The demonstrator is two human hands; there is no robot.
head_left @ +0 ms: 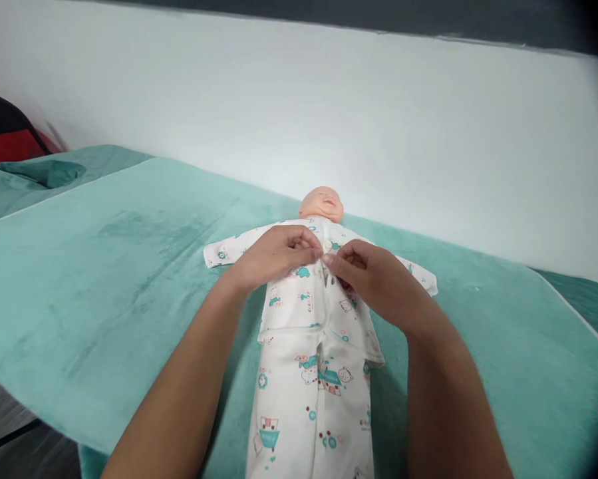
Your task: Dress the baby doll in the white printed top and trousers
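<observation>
A baby doll (322, 203) lies on its back, head away from me, arms spread to the sides. It wears a white printed baby shirt (293, 306) and matching baby pants (289, 412). My left hand (283, 251) pinches the left edge of the shirt's front opening at chest height. Opposite it, my right hand (361, 269) pinches the right edge, and the fingertips of both hands nearly meet. Below them the front edges part slightly. Whatever fastener lies between my fingertips is hidden.
A green cloth (104, 279) covers the table under the doll. Behind it rises a white wall (279, 100). At the far left stand a red and black chair (9, 146) and a bunched darker green cloth (44, 173).
</observation>
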